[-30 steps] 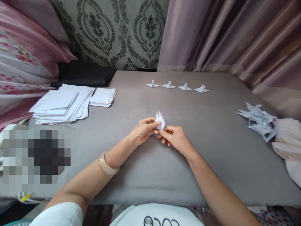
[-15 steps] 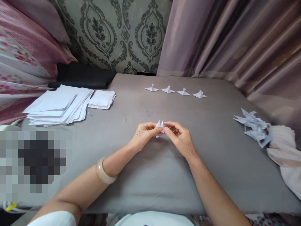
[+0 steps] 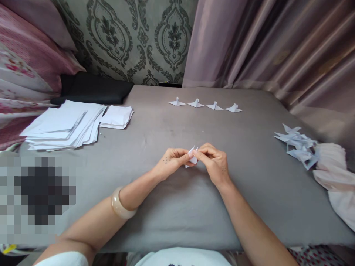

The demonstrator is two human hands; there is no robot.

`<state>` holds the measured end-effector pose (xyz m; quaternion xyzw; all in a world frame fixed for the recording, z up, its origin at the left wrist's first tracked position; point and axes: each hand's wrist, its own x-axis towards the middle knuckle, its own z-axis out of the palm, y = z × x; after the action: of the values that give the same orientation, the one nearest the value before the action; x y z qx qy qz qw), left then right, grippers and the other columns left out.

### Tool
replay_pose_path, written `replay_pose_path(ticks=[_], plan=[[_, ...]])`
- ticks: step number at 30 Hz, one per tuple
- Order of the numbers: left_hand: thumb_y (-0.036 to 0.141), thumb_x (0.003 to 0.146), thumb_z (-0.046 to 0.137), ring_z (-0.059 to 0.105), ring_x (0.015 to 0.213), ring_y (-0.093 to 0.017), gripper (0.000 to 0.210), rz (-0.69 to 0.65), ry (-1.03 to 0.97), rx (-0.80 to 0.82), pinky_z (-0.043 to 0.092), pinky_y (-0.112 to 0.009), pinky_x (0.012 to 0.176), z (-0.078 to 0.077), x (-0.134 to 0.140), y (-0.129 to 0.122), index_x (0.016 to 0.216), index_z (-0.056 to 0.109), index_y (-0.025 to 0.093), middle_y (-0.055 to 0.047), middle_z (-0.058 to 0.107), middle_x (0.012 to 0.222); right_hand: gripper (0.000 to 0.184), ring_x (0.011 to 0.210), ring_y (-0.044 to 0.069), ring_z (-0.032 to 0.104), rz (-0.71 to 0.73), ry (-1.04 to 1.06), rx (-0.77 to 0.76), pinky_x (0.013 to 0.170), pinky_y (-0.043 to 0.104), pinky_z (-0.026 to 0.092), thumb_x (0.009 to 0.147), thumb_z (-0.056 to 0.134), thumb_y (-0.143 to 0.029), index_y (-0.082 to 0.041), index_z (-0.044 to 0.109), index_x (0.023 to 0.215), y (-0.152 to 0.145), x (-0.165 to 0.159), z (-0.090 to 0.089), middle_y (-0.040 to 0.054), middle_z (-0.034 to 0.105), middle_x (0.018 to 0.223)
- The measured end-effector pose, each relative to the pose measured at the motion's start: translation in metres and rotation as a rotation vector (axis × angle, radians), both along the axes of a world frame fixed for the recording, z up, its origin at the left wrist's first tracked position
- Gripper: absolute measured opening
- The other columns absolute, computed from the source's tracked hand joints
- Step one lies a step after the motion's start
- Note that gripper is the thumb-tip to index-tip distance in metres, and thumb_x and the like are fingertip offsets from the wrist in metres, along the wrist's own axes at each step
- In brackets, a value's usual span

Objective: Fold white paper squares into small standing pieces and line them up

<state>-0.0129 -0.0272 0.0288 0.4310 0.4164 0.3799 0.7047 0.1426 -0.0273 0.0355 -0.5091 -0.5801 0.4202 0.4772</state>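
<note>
Above the middle of the grey-covered table [image 3: 166, 210], a small folded white paper crane [image 3: 193, 159] is pinched between both hands. My left hand [image 3: 174, 162] grips its left side with thumb and fingers. My right hand [image 3: 214, 161] has thumb and forefinger closed on its upper right part. Pointed tips of the paper stick up between the thumbs, and one corner hangs below. The fingers hide much of the paper. Farther back, several finished-looking white paper cranes [image 3: 196, 103] stand in a row with wings spread.
A stack of white paper sheets [image 3: 63, 123] lies at the left, beside a smaller stack of paper squares [image 3: 117, 116]. Behind them is a folded black cloth [image 3: 94, 88]. A pile of paper cranes [image 3: 299, 144] sits at the right, against a bunched pale cloth [image 3: 332, 166].
The paper crane has been turned a little, and its tips now lean to the right. My right thumb and forefinger have closed over its upper right part. The camera view has shifted slightly.
</note>
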Motion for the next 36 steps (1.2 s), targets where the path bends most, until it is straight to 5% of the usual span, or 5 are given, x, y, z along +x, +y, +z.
replay_pose_path(ticks=[14,22,36], plan=[[0.039,0.076,0.069,0.064,0.076,-0.016,0.027,0.018,-0.001,0.015,0.049,-0.029,0.08,-0.004,-0.003,0.0,0.089,0.076,0.016,-0.007,0.071,0.082,0.016,0.073,0.014,0.058,0.101,0.053,-0.082,0.067,0.028,0.046,0.078,0.065,-0.037,-0.023,0.069,0.084,0.001,-0.002,-0.004,0.0032,0.064,0.087],[0.042,0.075,0.069,0.067,0.077,-0.019,0.029,-0.01,0.055,0.025,0.052,-0.032,0.079,-0.005,-0.001,-0.001,0.087,0.076,0.016,-0.007,0.071,0.084,0.018,0.069,0.014,0.056,0.016,-0.013,0.021,0.064,0.028,0.044,0.079,0.064,-0.035,-0.023,0.068,0.066,0.001,-0.002,-0.006,0.001,0.061,0.072],[0.037,0.073,0.071,0.064,0.073,-0.017,0.027,-0.019,-0.051,-0.103,0.054,-0.031,0.074,-0.004,0.002,0.001,0.077,0.075,0.011,-0.01,0.07,0.076,0.025,0.059,0.012,0.053,-0.012,0.051,-0.134,0.057,0.026,0.041,0.078,0.064,-0.04,-0.021,0.067,0.063,0.003,-0.006,-0.013,-0.0001,0.058,0.066]])
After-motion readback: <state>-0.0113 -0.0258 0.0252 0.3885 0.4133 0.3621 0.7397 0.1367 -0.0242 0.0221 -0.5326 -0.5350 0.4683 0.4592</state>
